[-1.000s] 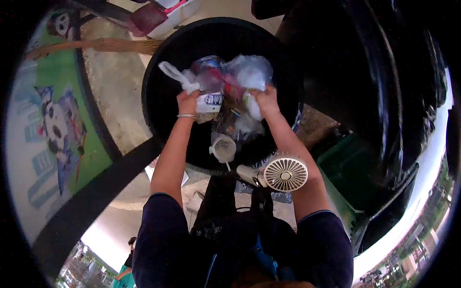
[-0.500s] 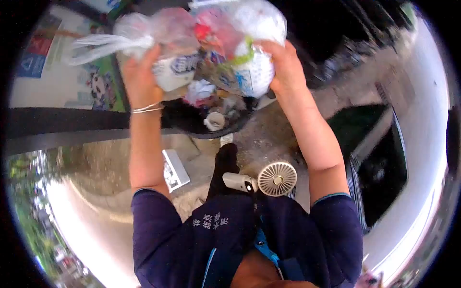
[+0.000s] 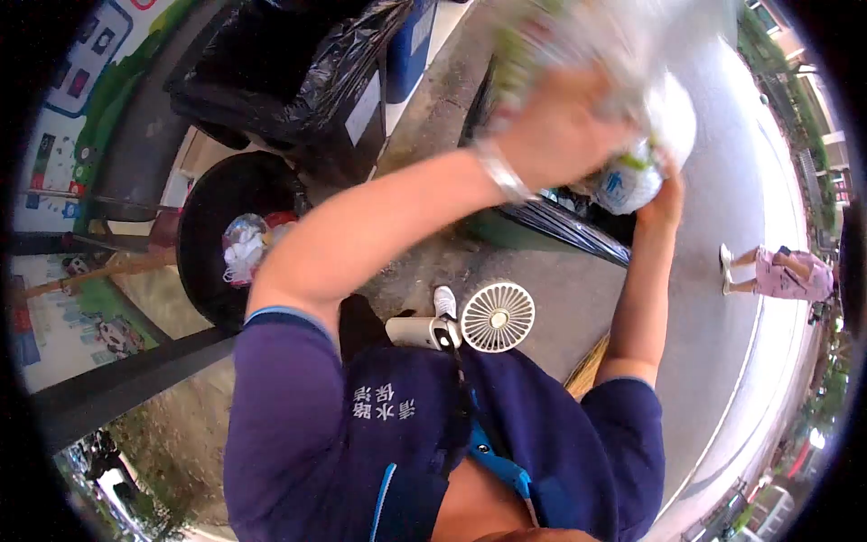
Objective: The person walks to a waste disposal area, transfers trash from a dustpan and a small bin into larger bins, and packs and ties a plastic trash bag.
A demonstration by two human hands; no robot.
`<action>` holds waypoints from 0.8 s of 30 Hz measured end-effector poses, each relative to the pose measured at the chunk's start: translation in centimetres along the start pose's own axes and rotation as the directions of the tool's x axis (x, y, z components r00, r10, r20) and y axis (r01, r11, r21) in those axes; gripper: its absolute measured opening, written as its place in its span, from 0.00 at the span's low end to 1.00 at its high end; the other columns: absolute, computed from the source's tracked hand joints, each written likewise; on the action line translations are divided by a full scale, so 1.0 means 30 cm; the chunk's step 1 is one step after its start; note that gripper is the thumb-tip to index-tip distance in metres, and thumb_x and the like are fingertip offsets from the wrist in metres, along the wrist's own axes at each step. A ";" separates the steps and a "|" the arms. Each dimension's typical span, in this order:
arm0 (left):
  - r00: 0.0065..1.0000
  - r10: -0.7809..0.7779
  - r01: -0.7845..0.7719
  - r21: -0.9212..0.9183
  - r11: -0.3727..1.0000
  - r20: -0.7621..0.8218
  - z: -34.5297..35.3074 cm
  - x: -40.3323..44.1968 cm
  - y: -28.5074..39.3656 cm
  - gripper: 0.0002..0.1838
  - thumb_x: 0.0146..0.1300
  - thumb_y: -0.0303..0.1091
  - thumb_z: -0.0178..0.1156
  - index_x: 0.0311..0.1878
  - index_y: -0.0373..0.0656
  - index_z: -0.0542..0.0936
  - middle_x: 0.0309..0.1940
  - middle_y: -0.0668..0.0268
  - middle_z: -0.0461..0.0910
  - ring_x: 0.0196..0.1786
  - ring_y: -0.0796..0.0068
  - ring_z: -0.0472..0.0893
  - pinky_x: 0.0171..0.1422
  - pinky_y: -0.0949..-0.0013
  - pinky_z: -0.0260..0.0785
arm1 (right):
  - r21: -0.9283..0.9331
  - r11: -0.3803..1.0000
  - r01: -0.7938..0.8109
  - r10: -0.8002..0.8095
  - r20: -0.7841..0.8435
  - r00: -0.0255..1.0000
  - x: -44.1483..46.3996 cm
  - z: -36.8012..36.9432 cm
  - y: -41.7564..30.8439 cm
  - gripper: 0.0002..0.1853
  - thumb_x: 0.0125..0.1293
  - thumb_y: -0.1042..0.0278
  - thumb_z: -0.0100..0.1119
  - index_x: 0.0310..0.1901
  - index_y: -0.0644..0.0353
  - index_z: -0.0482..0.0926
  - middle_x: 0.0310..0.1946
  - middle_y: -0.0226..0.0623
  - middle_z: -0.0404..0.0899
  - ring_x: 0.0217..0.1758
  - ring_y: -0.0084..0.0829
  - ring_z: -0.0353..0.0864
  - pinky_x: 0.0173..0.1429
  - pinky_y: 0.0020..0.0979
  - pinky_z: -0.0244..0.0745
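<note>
My left hand, with a bracelet at the wrist, presses against a blurred bundle of trash in plastic bags. Lower on the same bundle, my right hand is closed around the side of a white bag with blue print. Motion smears the upper bags and my left fingers. Beneath the bundle is a green bin with a black liner over its rim. Part of the bin's opening is hidden by my hands and the bags.
To the left stands a round black tub with plastic trash inside. A bin with a black liner and a blue bin are behind. A fan hangs at my chest. Broom bristles lie near my right arm. A person is on the road.
I have turned right, carrying the bagged trash from above the round black tub to above the green lined bin. The tub now sits at the left of the view.
</note>
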State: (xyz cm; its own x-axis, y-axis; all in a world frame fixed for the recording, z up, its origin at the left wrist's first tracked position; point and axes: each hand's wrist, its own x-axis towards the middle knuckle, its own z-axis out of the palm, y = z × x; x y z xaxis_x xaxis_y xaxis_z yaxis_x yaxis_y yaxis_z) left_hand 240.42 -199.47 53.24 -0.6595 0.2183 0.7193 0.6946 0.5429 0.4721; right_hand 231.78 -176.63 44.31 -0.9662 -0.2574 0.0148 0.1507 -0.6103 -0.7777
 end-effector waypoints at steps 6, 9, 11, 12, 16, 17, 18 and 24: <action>0.853 -0.413 0.449 -0.046 0.892 0.320 0.247 -0.339 -0.015 0.21 0.49 0.35 0.62 0.48 0.41 0.75 0.43 0.53 0.75 0.46 0.54 0.77 0.50 0.57 0.69 | -0.971 0.237 0.029 -0.324 -0.051 0.945 -0.302 -0.459 0.068 0.24 0.53 0.76 0.65 0.52 0.69 0.68 0.42 0.41 0.77 0.42 0.30 0.76 0.46 0.30 0.74; 0.907 -0.411 0.420 -0.242 0.875 0.089 0.080 -0.601 -0.073 0.20 0.49 0.32 0.62 0.47 0.40 0.75 0.44 0.55 0.74 0.48 0.57 0.75 0.51 0.58 0.68 | -0.972 0.192 0.137 -0.607 -0.008 0.794 -0.439 -0.343 0.118 0.20 0.58 0.78 0.59 0.53 0.70 0.68 0.44 0.43 0.75 0.43 0.30 0.75 0.49 0.29 0.74; 0.780 -0.620 0.592 -0.219 0.776 -0.088 -0.134 -0.798 -0.156 0.19 0.49 0.31 0.62 0.46 0.38 0.76 0.43 0.54 0.76 0.48 0.56 0.75 0.52 0.60 0.68 | -0.968 0.103 0.230 -0.580 0.130 0.804 -0.419 -0.096 0.247 0.17 0.59 0.79 0.58 0.51 0.69 0.71 0.42 0.40 0.76 0.42 0.29 0.75 0.47 0.28 0.74; 0.711 -0.684 0.670 -0.138 0.730 -0.162 -0.234 -0.926 -0.194 0.18 0.50 0.31 0.62 0.46 0.38 0.76 0.42 0.56 0.77 0.47 0.58 0.77 0.51 0.62 0.69 | -0.957 0.073 0.281 -0.516 0.205 0.831 -0.400 0.014 0.341 0.15 0.60 0.80 0.57 0.49 0.69 0.73 0.41 0.39 0.77 0.41 0.28 0.75 0.46 0.27 0.74; 0.100 -0.877 0.950 -0.218 0.225 -0.469 -0.591 -1.614 -0.314 0.19 0.51 0.33 0.61 0.48 0.40 0.76 0.44 0.55 0.78 0.47 0.60 0.78 0.51 0.63 0.70 | -0.878 0.436 0.200 0.236 0.326 0.915 -0.367 0.503 0.878 0.20 0.56 0.80 0.59 0.52 0.64 0.72 0.44 0.37 0.75 0.46 0.28 0.74 0.50 0.28 0.71; 0.033 -0.818 0.988 -0.102 0.112 -0.575 -0.698 -1.763 -0.306 0.22 0.49 0.32 0.63 0.50 0.41 0.75 0.45 0.53 0.77 0.47 0.57 0.77 0.52 0.62 0.70 | -0.884 0.428 0.189 0.426 0.382 0.820 -0.372 0.634 1.022 0.25 0.53 0.79 0.62 0.54 0.63 0.70 0.45 0.38 0.74 0.46 0.29 0.75 0.49 0.28 0.71; 0.021 -0.774 0.997 -0.049 0.067 -0.633 -0.776 -2.011 -0.347 0.24 0.47 0.32 0.64 0.50 0.40 0.74 0.44 0.52 0.76 0.46 0.54 0.77 0.52 0.60 0.69 | -0.855 0.450 0.257 0.546 0.491 0.679 -0.382 0.748 1.165 0.28 0.51 0.77 0.65 0.56 0.62 0.69 0.46 0.40 0.74 0.47 0.31 0.75 0.48 0.28 0.72; -0.291 -0.609 0.914 -0.025 -0.406 -0.738 -1.166 -2.665 -0.451 0.30 0.49 0.32 0.65 0.57 0.37 0.70 0.52 0.47 0.73 0.54 0.53 0.73 0.57 0.62 0.68 | -0.664 0.478 0.575 0.632 0.715 0.300 -0.442 1.207 2.058 0.34 0.52 0.64 0.65 0.60 0.61 0.62 0.51 0.52 0.70 0.48 0.52 0.74 0.47 0.43 0.73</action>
State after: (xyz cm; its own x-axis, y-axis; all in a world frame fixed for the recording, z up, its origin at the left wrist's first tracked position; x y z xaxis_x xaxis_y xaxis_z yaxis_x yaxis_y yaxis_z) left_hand 293.81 -252.63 7.18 -0.0195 -0.9925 -0.1209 -0.8772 -0.0411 0.4783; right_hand 261.48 -238.02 18.85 -0.0447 -0.9983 -0.0381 -0.6229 0.0576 -0.7802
